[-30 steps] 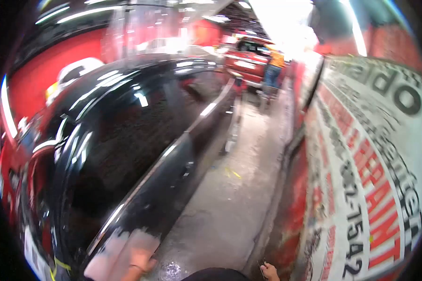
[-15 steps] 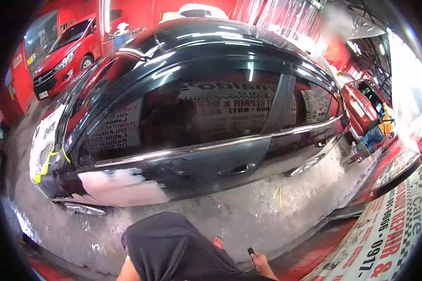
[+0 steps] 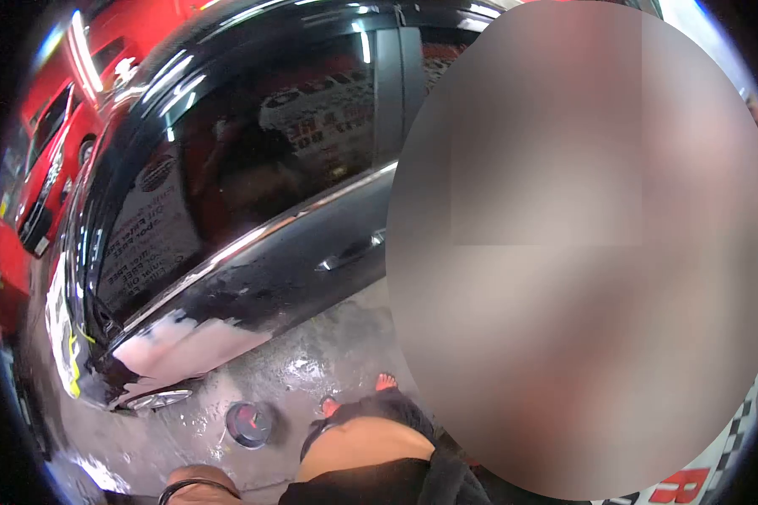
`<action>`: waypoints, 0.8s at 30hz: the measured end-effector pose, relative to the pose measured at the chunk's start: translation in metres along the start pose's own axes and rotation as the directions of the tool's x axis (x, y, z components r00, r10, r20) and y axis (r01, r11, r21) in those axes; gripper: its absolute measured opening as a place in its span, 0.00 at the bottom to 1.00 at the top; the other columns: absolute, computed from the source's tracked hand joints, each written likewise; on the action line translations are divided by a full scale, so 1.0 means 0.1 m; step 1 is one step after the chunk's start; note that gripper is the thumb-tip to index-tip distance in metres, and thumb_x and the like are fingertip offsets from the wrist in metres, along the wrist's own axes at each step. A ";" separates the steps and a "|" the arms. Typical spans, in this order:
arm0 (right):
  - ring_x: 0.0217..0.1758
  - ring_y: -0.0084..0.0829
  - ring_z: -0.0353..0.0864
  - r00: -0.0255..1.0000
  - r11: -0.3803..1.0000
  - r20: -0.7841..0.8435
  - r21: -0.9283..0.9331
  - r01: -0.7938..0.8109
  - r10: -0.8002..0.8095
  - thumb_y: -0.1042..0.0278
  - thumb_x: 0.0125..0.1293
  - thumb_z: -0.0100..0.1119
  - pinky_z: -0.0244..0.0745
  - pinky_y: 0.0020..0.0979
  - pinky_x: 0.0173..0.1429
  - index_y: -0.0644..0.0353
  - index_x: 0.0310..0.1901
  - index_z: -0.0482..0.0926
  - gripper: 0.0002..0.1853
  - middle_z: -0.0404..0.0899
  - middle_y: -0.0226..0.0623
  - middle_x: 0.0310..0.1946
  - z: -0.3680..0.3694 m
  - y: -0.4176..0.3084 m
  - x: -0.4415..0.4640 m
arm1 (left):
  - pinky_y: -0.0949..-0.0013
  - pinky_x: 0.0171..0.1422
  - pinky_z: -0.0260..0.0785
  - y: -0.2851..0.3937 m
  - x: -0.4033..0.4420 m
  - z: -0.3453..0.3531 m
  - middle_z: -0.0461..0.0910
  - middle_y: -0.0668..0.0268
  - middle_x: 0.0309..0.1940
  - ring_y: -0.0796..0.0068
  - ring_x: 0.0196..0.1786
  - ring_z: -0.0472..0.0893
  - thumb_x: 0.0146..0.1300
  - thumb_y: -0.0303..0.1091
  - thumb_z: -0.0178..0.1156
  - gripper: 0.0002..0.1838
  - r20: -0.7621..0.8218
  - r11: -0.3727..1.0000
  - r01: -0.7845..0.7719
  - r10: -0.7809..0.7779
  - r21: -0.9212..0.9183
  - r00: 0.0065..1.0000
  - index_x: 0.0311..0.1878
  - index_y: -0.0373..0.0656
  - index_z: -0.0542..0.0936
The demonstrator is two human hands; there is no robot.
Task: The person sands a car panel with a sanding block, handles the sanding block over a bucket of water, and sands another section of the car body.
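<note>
At the bottom left edge, my left hand or wrist [image 3: 202, 473] shows beside a dark band; its fingers cannot be made out. It is below a round dark container [image 3: 250, 424] on the wet floor and apart from the car. My right hand does not show, and a large blurred patch hides the right side of the view. A black car [image 3: 290, 282] stands in front of me, with a pale pinkish patch [image 3: 185, 349] on its lower door panel.
A red car [image 3: 55, 181] is at the far left. Yellow tape [image 3: 75, 366] clings to the black car's front corner. My bare feet [image 3: 386, 382] are on the grey floor [image 3: 312, 349]. Part of a printed banner [image 3: 680, 486] shows at lower right.
The view has tilted down and turned. The container on the floor has come into view. My right hand, earlier around a small dark object, no longer shows. My left hand was at the pale patch before.
</note>
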State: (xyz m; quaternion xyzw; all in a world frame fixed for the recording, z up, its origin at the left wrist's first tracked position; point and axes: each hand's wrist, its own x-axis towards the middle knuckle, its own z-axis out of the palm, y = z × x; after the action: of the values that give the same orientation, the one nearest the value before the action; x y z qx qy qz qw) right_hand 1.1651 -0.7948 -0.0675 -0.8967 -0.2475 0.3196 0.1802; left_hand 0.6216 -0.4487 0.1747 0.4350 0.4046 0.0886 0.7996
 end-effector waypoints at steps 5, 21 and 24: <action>0.44 0.38 0.94 0.984 0.986 0.054 -0.020 -0.167 0.168 0.54 0.83 0.69 0.85 0.46 0.50 0.59 0.63 0.90 0.19 0.93 0.43 0.39 0.88 0.75 -0.48 | 0.53 0.60 0.82 0.87 0.09 0.90 0.92 0.60 0.52 0.64 0.53 0.89 0.88 0.34 0.60 0.15 0.657 0.936 -0.326 0.162 0.135 0.736 0.60 0.34 0.90; 0.54 0.44 0.93 0.988 0.986 0.016 0.054 -0.157 0.156 0.50 0.82 0.69 0.83 0.43 0.62 0.65 0.63 0.89 0.24 0.93 0.49 0.47 0.71 -0.35 -1.23 | 0.51 0.62 0.81 1.38 -0.09 1.20 0.91 0.56 0.52 0.59 0.55 0.88 0.88 0.35 0.60 0.15 0.876 0.815 -0.425 0.473 -0.395 0.093 0.59 0.33 0.89; 0.46 0.50 0.93 0.992 0.996 -0.117 0.073 0.055 -0.046 0.51 0.80 0.68 0.83 0.48 0.54 0.63 0.58 0.89 0.21 0.90 0.54 0.39 0.63 -0.45 -1.09 | 0.51 0.62 0.80 1.38 -0.13 0.99 0.91 0.55 0.53 0.58 0.55 0.88 0.88 0.35 0.60 0.15 0.862 0.809 -0.437 0.489 -0.393 0.130 0.59 0.32 0.89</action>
State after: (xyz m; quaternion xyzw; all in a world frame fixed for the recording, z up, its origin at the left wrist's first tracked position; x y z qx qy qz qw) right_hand 1.0352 -0.8087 -0.0395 -0.8996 -0.2471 0.2717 0.2363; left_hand 0.7140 -0.4333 0.3167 0.4850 -0.2985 0.0683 0.8191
